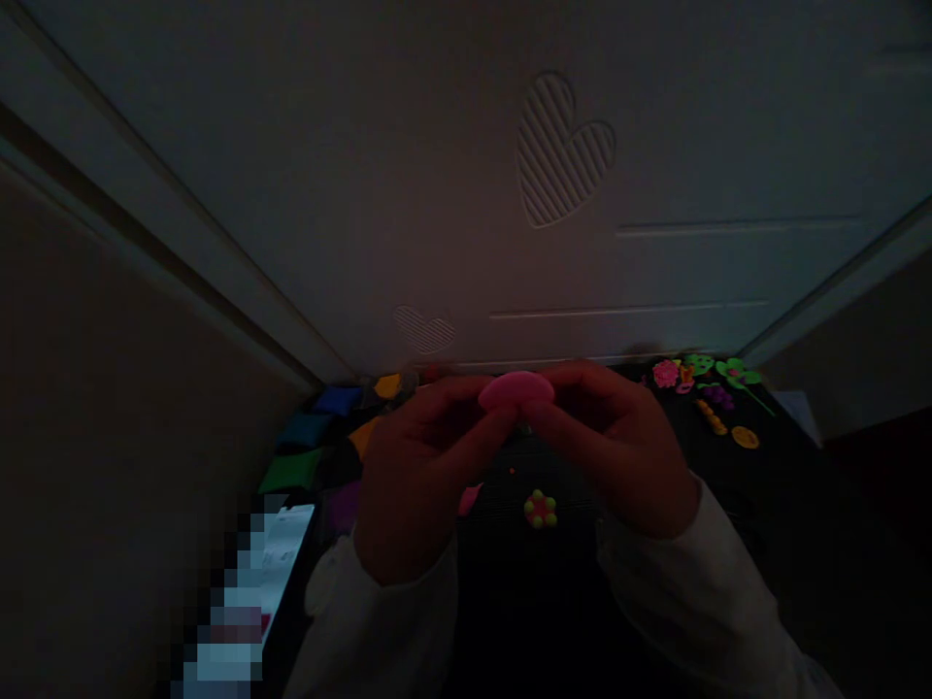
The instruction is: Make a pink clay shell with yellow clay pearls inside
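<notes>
Between my two hands, raised above the dark table, is a flat pink disc of what looks like modelling clay [516,389]. My left hand [426,466] pinches its left side with thumb and fingers. On the opposite side, my right hand [618,442] grips it the same way, both thumbs meeting at the near edge. Below them on the table lies a small flower of yellow-green balls around a reddish centre [540,509]. A pink piece [470,499] is partly hidden by my left hand. A tiny orange speck [512,471] lies close by.
Coloured packets, among them a green one [291,471] and a blue one [338,399], line the left side. A lit screen [287,534] is at lower left. Small clay shapes, including a pink flower [665,374] and a yellow disc [745,437], lie at right. A white panel [437,194] rises behind.
</notes>
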Demonstrator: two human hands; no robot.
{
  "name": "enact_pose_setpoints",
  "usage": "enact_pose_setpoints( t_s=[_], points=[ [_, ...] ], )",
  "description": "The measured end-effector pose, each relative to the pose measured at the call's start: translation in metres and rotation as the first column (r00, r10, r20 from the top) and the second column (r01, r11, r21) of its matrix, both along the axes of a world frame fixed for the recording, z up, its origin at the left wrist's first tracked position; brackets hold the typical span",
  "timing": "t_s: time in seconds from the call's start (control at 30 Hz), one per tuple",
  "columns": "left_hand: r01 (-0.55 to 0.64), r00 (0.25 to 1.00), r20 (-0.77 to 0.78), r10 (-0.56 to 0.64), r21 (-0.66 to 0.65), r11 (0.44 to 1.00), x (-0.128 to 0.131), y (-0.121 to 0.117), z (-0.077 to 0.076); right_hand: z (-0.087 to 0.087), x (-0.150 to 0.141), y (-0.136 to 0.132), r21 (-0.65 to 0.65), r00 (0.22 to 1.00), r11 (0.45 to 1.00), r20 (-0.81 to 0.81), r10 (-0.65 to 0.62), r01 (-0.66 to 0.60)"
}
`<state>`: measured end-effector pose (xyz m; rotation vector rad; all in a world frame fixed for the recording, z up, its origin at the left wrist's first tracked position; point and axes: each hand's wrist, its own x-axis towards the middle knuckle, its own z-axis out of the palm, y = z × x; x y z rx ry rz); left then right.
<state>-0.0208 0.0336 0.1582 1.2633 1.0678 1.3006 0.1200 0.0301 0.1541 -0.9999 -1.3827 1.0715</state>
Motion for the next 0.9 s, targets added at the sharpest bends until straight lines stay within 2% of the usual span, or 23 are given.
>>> enact_pose_setpoints(
  t_s=[0.2,0.37,0.6,0.73,0.9],
  points=[
    [-0.016,0.999,0.036,0.015,0.015,1.0,0.004,-0.003,0.004,0.0,0.002,0.001,-0.051,0.986,0.992,-0.123,0.109,-0.116],
    [-0.017,1.0,-0.021,0.019,0.068,0.998,0.002,-0.003,0.005,-0.001,0.004,0.002,-0.1,0.96,0.972,-0.205,0.191,-0.214],
    [-0.009,0.998,-0.056,0.014,0.096,0.995,0.001,-0.002,0.005,-0.002,0.005,0.002,-0.112,0.951,0.964,-0.224,0.212,-0.241],
    [0.057,0.994,-0.096,-0.044,0.133,0.989,-0.005,-0.002,-0.001,-0.003,0.006,0.004,-0.108,0.937,0.952,-0.238,0.256,-0.287],
    [0.093,0.996,0.007,-0.094,0.102,0.99,-0.008,0.0,-0.006,-0.002,0.004,0.003,-0.098,0.924,0.949,-0.278,0.262,-0.298]
  ],
)
